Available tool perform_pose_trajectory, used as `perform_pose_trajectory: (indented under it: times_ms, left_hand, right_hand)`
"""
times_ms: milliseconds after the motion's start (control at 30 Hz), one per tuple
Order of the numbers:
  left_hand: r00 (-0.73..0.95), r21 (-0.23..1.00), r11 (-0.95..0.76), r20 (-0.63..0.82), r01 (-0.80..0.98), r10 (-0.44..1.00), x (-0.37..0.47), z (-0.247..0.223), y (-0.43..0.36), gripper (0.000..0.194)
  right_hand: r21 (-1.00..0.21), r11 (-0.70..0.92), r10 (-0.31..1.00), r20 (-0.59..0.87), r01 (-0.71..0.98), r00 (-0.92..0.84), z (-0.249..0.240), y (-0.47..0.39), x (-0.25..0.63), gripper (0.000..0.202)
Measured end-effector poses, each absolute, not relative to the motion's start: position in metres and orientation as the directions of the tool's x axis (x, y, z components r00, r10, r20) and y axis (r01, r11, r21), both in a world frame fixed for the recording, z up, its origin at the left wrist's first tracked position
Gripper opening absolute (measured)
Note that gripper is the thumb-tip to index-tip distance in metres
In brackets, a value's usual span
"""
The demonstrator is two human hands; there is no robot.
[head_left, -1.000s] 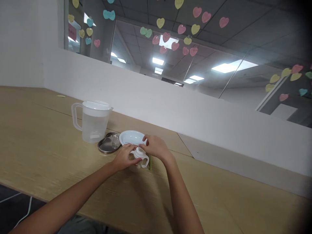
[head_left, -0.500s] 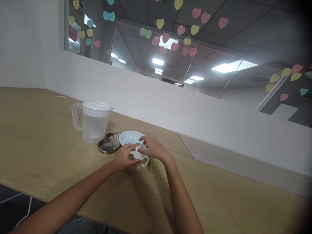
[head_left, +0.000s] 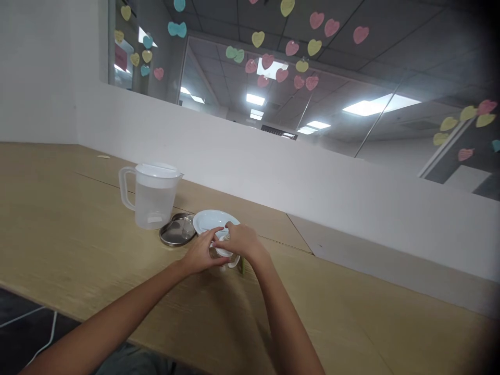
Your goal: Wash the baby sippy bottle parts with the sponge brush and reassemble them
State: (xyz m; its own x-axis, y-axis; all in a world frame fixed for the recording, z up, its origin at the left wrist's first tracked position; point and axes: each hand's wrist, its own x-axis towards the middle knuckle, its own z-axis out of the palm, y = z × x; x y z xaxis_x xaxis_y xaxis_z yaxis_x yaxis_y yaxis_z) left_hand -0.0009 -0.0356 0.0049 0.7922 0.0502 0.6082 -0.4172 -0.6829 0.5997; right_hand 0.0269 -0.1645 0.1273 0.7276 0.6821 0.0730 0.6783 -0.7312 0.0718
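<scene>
A small white cup with side handles (head_left: 230, 259) stands on the wooden table (head_left: 78, 229), mostly covered by both hands. My left hand (head_left: 201, 255) grips its left side. My right hand (head_left: 240, 242) closes over its top from the right, fingers curled on the lid. Just behind the hands lies a white plate (head_left: 213, 220). To its left rests a round metal lid (head_left: 175, 232) with something small and clear on it.
A translucent plastic jug (head_left: 153, 195) with a white lid and handle stands left of the metal lid. A thin green object (head_left: 242, 265) peeks out beside the cup. A white partition wall (head_left: 312, 187) runs behind the table, with heart-decorated glass above.
My right hand has come down over the cup's top, hiding most of it. The handles that showed before are almost covered now. The view shifted slightly.
</scene>
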Motion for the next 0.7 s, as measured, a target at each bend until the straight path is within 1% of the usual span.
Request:
perform_pose_trajectory:
  times_ms: [67, 167, 233, 333, 400, 467, 533, 600, 633, 667, 700]
  left_hand:
    - [0.793, 0.602, -0.682, 0.607, -0.416, 0.053, 0.000, 0.004, -0.035, 0.083]
    - [0.792, 0.614, -0.676, 0.607, -0.407, 0.074, 0.002, 0.003, -0.036, 0.082]
    - [0.797, 0.631, -0.668, 0.596, -0.394, 0.093, 0.003, 0.004, -0.038, 0.082]
    - [0.793, 0.637, -0.661, 0.601, -0.396, 0.104, 0.003, 0.005, -0.040, 0.081]
    - [0.784, 0.633, -0.656, 0.613, -0.411, 0.101, 0.003, 0.005, -0.042, 0.080]
    - [0.780, 0.632, -0.655, 0.617, -0.414, 0.102, 0.002, 0.004, -0.042, 0.081]
    - [0.771, 0.612, -0.668, 0.630, -0.423, 0.090, 0.003, 0.001, -0.040, 0.091]
    - [0.740, 0.566, -0.682, 0.671, -0.464, 0.054, 0.005, -0.001, -0.032, 0.099]
    - [0.707, 0.541, -0.685, 0.705, -0.487, 0.055, 0.006, -0.002, -0.026, 0.097]
    - [0.663, 0.529, -0.689, 0.743, -0.497, 0.092, 0.009, -0.003, -0.018, 0.088]
    - [0.609, 0.534, -0.694, 0.774, -0.483, 0.172, 0.011, -0.003, -0.008, 0.075]
  right_hand:
    - [0.023, -0.669, 0.743, 0.044, 0.743, 0.668, 0.131, -0.172, 0.029, 0.058]
    - [-0.023, -0.579, 0.813, 0.051, 0.815, 0.580, 0.131, -0.175, 0.030, 0.065]
    - [0.003, -0.603, 0.796, 0.069, 0.797, 0.602, 0.127, -0.172, 0.030, 0.062]
    - [0.059, -0.685, 0.727, 0.122, 0.727, 0.675, 0.121, -0.164, 0.029, 0.046]
    - [0.055, -0.701, 0.710, 0.137, 0.711, 0.690, 0.120, -0.161, 0.028, 0.042]
    - [0.031, -0.695, 0.717, 0.113, 0.718, 0.688, 0.122, -0.162, 0.028, 0.045]
    - [0.015, -0.693, 0.720, 0.065, 0.721, 0.691, 0.126, -0.165, 0.028, 0.051]
    - [0.009, -0.698, 0.716, 0.034, 0.716, 0.698, 0.128, -0.169, 0.028, 0.056]
    - [0.007, -0.701, 0.713, 0.027, 0.713, 0.701, 0.129, -0.170, 0.028, 0.057]
    - [0.002, -0.704, 0.710, 0.025, 0.711, 0.703, 0.129, -0.171, 0.029, 0.057]
    - [-0.006, -0.706, 0.708, 0.023, 0.708, 0.706, 0.130, -0.172, 0.029, 0.058]
